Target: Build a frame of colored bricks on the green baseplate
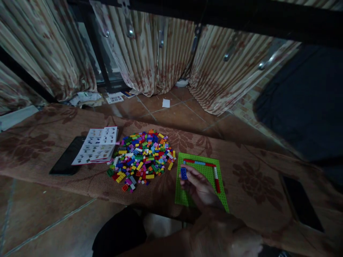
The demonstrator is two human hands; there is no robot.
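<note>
My right hand [199, 187] is closed, pinching a small dark blue brick [183, 173] between thumb and fingers, its studded face towards me. It hovers over the left half of a green baseplate [180, 198]. A line of red and light blue bricks [199, 162] runs along the plate's far side. White and red bricks [216, 178] continue down its right side. My left arm crosses low in front of me, and my left hand [243, 241] lies near the right forearm at the bottom edge, dark and blurred, its fingers unclear.
Left of the baseplate spreads a pile of mixed coloured bricks [143, 157]. An open instruction leaflet [98, 144] overlaps a dark tablet [66, 157]. A black phone [302, 203] lies at the right on the patterned cloth [249, 160]. Curtains [171, 53] hang beyond the tiled floor [187, 107].
</note>
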